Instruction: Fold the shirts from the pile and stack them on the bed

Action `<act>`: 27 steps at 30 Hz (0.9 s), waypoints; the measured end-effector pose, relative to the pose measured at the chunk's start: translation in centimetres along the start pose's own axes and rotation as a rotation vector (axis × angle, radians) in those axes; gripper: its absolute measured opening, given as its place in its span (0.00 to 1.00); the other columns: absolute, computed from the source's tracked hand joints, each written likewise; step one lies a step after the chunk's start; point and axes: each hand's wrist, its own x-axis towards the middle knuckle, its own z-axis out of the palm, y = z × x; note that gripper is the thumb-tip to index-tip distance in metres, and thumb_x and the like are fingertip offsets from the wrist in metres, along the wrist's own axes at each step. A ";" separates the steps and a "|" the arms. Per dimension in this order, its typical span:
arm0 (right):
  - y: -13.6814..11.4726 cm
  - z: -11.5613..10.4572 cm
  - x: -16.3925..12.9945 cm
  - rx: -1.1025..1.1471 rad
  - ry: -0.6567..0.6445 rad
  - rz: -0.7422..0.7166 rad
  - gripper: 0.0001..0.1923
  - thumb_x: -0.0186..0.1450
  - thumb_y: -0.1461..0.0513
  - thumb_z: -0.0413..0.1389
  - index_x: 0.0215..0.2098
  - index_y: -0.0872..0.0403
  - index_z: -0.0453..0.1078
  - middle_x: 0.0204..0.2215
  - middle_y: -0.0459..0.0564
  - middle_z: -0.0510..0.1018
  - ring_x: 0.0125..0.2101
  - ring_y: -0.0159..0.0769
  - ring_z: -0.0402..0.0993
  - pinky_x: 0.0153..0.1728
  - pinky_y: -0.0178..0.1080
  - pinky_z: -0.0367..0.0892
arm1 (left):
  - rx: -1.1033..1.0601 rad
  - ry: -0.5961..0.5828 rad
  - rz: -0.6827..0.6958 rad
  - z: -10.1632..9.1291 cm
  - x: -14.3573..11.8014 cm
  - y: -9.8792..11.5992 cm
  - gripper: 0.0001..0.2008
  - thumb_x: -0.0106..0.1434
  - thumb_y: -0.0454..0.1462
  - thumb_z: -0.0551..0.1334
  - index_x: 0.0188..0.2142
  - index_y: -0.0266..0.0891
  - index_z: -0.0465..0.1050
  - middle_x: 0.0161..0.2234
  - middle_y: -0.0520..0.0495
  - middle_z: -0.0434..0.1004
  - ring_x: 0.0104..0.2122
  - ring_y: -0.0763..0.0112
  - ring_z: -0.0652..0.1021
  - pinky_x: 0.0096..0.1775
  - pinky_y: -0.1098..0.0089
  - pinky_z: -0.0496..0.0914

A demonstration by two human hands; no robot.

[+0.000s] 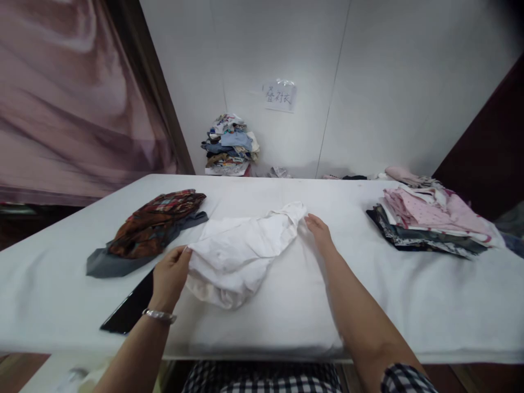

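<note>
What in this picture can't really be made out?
- Paper sign on the wall: writing too small to read.
- Black flat object: partly behind the left hand, so unidentifiable.
- White garment: crumpled, so its type is unclear; the left hand's fingertips are hidden behind its edge, the right hand rests at the other end.
- Clothes heap by the wall: pieces too small to tell apart.

left hand [170, 275]: fingers curled, pinching | right hand [320, 233]: arm outstretched, palm down, fingers closed
</note>
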 end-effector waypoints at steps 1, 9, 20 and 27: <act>0.3 0.1 0.0 -0.007 0.001 -0.004 0.19 0.46 0.62 0.67 0.38 0.51 0.75 0.37 0.49 0.81 0.46 0.42 0.73 0.49 0.45 0.66 | -0.020 -0.020 -0.030 -0.1 -0.2 -0.3 0.16 0.55 0.49 0.57 0.32 0.40 0.75 0.27 0.52 0.76 0.29 0.67 0.74 0.30 0.71 0.67; 2.2 0.0 0.1 -0.152 0.059 -0.064 0.20 0.43 0.63 0.66 0.36 0.52 0.75 0.34 0.48 0.80 0.40 0.40 0.74 0.45 0.44 0.67 | -0.137 -0.127 -0.087 -0.2 -1.0 0.3 0.19 0.56 0.50 0.55 0.36 0.39 0.75 0.33 0.48 0.79 0.35 0.64 0.77 0.37 0.69 0.70; 1.7 2.4 -0.2 -0.452 -0.055 -0.010 0.25 0.42 0.66 0.65 0.39 0.47 0.74 0.16 0.37 0.69 0.24 0.35 0.68 0.33 0.38 0.64 | 0.375 -0.298 0.425 2.4 -2.8 -0.1 0.20 0.58 0.40 0.59 0.50 0.40 0.70 0.53 0.38 0.71 0.53 0.54 0.72 0.53 0.55 0.66; -2.0 3.0 -0.9 -0.133 -0.001 -0.033 0.27 0.47 0.60 0.63 0.46 0.50 0.70 0.23 0.39 0.72 0.25 0.33 0.70 0.30 0.39 0.69 | 0.194 -0.460 0.302 1.2 -2.9 1.6 0.12 0.64 0.41 0.52 0.33 0.41 0.73 0.34 0.47 0.77 0.36 0.65 0.76 0.41 0.66 0.68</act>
